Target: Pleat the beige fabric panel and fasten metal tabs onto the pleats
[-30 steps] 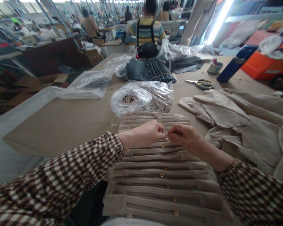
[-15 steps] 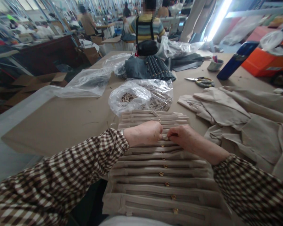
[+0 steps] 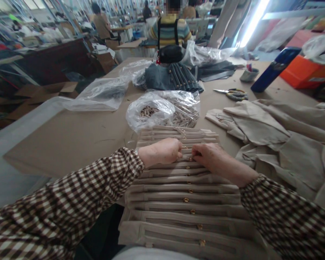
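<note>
A fanned stack of beige fabric pieces (image 3: pixel 186 196) with zip openings and small brass zip pulls lies in front of me on the brown table (image 3: pixel 70 141). My left hand (image 3: pixel 164 151) and my right hand (image 3: pixel 212 157) rest on an upper piece of the stack, fingertips almost meeting. Both hands are curled in a pinch at a brass pull (image 3: pixel 190 158) between them. Checked sleeves cover both my forearms. Just beyond the stack sits a clear plastic bag of small tan parts (image 3: pixel 162 112).
Beige garment pieces (image 3: pixel 281 137) are heaped at the right. Scissors (image 3: pixel 233 94), a small cup (image 3: pixel 248 75), a dark blue bottle (image 3: pixel 272 70) and a stack of dark grey pieces (image 3: pixel 173 79) lie farther back. An empty plastic bag (image 3: pixel 97 95) lies left. A person in a striped top (image 3: pixel 169 30) stands beyond.
Both hands have dropped from just above the stack onto it and moved slightly away from me. The fingertips stay pinched together at the brass pull.
</note>
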A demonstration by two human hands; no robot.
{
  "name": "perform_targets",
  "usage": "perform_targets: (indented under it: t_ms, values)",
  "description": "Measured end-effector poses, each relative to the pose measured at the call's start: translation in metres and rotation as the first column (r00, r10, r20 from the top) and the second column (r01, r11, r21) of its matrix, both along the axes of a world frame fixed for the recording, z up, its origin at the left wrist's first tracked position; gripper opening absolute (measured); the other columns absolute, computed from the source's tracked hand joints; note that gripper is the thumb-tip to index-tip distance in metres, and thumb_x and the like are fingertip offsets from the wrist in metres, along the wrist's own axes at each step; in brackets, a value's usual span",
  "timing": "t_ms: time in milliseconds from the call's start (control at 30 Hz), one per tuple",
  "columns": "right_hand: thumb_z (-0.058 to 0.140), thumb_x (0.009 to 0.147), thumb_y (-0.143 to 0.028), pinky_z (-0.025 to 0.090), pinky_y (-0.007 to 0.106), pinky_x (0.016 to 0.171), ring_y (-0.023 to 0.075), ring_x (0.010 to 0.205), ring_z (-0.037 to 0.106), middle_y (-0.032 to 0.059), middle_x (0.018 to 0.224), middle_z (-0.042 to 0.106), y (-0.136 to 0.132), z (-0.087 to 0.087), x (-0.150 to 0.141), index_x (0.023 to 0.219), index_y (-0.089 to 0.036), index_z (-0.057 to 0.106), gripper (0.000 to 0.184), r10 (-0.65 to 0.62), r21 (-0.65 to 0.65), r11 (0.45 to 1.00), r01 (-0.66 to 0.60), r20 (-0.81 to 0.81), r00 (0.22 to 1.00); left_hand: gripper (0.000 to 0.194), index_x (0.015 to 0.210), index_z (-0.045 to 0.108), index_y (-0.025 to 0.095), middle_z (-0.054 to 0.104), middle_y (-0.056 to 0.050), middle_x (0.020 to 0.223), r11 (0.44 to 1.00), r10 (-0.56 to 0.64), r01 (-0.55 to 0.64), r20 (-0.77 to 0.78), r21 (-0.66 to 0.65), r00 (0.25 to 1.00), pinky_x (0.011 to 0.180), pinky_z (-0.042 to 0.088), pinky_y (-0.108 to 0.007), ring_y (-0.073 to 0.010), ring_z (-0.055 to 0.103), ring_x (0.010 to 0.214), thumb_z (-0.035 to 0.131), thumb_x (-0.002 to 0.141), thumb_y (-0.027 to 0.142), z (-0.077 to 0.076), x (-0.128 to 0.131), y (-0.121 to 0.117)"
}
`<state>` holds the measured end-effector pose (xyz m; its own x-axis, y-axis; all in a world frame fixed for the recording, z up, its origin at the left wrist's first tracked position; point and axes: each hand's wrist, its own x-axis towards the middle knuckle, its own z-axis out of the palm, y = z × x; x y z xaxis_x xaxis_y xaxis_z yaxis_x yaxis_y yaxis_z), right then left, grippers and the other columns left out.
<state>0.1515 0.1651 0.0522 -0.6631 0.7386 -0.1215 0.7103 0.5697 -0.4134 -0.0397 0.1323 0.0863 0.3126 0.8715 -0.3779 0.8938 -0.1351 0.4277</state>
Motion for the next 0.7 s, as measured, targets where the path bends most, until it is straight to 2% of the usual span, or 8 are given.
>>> perform_targets:
  t_ms: [100, 200, 267, 367, 433, 533, 633, 700]
  values:
    - [0.051, 0.081, -0.021, 0.031, 0.025, 0.057, 0.0114, 0.059, 0.046, -0.0001, 0.063, 0.057, 0.002, 0.001, 0.002, 0.074, -0.019, 0.062, 0.013, -0.038, -0.027, 0.999, 0.032, -0.24, 0.97, 0.017, 0.073, 0.062, 0.015, 0.049, 0.004, 0.056, 0.957, 0.278, -0.226, 0.349, -0.182, 0.895, 0.046, 0.029, -0.021, -0.0078, 0.042, 0.047, 0.059, 0.084, 0.028, 0.004, -0.006, -0.003]
    - [0.057, 0.082, -0.032, 0.035, 0.024, 0.054, 0.011, 0.057, 0.046, -0.0009, 0.065, 0.057, -0.005, 0.007, -0.004, 0.085, -0.018, 0.064, 0.016, -0.156, -0.277, 0.961, 0.011, -0.507, 0.848, 0.013, 0.081, 0.057, 0.017, 0.047, 0.006, 0.058, 0.827, 0.553, -0.275, 0.623, -0.49, 0.554, 0.037, 0.025, -0.017, -0.005, 0.036, 0.039, 0.058, 0.086, 0.028, 0.008, -0.007, -0.007]
    - [0.064, 0.078, -0.04, 0.041, 0.023, 0.055, 0.0108, 0.059, 0.05, -0.001, 0.069, 0.059, -0.013, 0.011, -0.011, 0.093, -0.017, 0.063, 0.026, -0.3, -0.525, 0.848, -0.069, -0.585, 0.754, 0.013, 0.081, 0.054, 0.017, 0.048, 0.006, 0.06, 0.791, 0.611, -0.24, 0.705, -0.563, 0.36, 0.035, 0.024, -0.015, -0.0042, 0.039, 0.039, 0.062, 0.085, 0.027, 0.01, -0.004, -0.009]
    - [0.075, 0.071, -0.044, 0.047, 0.024, 0.059, 0.0107, 0.063, 0.057, 0.0007, 0.077, 0.064, -0.025, 0.014, -0.021, 0.092, -0.016, 0.062, 0.037, -0.514, -0.761, 0.628, -0.162, -0.562, 0.648, 0.016, 0.082, 0.053, 0.017, 0.05, 0.005, 0.058, 0.78, 0.622, -0.237, 0.76, -0.58, 0.186, 0.034, 0.029, -0.013, -0.0047, 0.044, 0.039, 0.066, 0.084, 0.026, 0.009, 0.004, -0.013]
    - [0.08, 0.067, -0.043, 0.047, 0.021, 0.057, 0.009, 0.062, 0.058, 0.0008, 0.078, 0.066, -0.03, 0.012, -0.025, 0.086, -0.016, 0.062, 0.037, -0.636, -0.833, 0.515, -0.201, -0.529, 0.562, 0.014, 0.083, 0.053, 0.017, 0.05, 0.005, 0.055, 0.776, 0.619, -0.248, 0.774, -0.58, 0.129, 0.033, 0.03, -0.013, -0.0052, 0.044, 0.038, 0.064, 0.086, 0.025, 0.007, 0.009, -0.014]
    - [0.085, 0.063, -0.036, 0.046, 0.019, 0.054, 0.0069, 0.057, 0.056, -0.0015, 0.071, 0.065, -0.032, 0.006, -0.029, 0.08, -0.016, 0.061, 0.036, -0.76, -0.875, 0.405, -0.267, -0.484, 0.434, 0.011, 0.085, 0.053, 0.017, 0.052, 0.005, 0.057, 0.783, 0.592, -0.303, 0.8, -0.542, 0.099, 0.032, 0.029, -0.013, -0.0048, 0.044, 0.037, 0.061, 0.089, 0.024, 0.004, 0.016, -0.015]
    - [0.085, 0.062, -0.031, 0.048, 0.018, 0.057, 0.0078, 0.061, 0.059, -0.0022, 0.07, 0.064, -0.033, 0.005, -0.033, 0.077, -0.017, 0.06, 0.032, -0.826, -0.876, 0.368, -0.312, -0.462, 0.323, 0.008, 0.086, 0.053, 0.017, 0.051, 0.006, 0.057, 0.759, 0.591, -0.398, 0.802, -0.516, 0.087, 0.033, 0.03, -0.013, -0.0039, 0.042, 0.037, 0.058, 0.091, 0.021, 0.004, 0.021, -0.015]
    - [0.084, 0.064, -0.029, 0.05, 0.02, 0.062, 0.0088, 0.066, 0.062, -0.0023, 0.073, 0.066, -0.032, 0.008, -0.036, 0.076, -0.018, 0.06, 0.029, -0.847, -0.858, 0.396, -0.327, -0.479, 0.23, 0.007, 0.086, 0.052, 0.018, 0.046, 0.008, 0.052, 0.725, 0.613, -0.46, 0.784, -0.512, 0.092, 0.034, 0.029, -0.013, -0.0038, 0.039, 0.036, 0.055, 0.091, 0.018, 0.004, 0.023, -0.015]
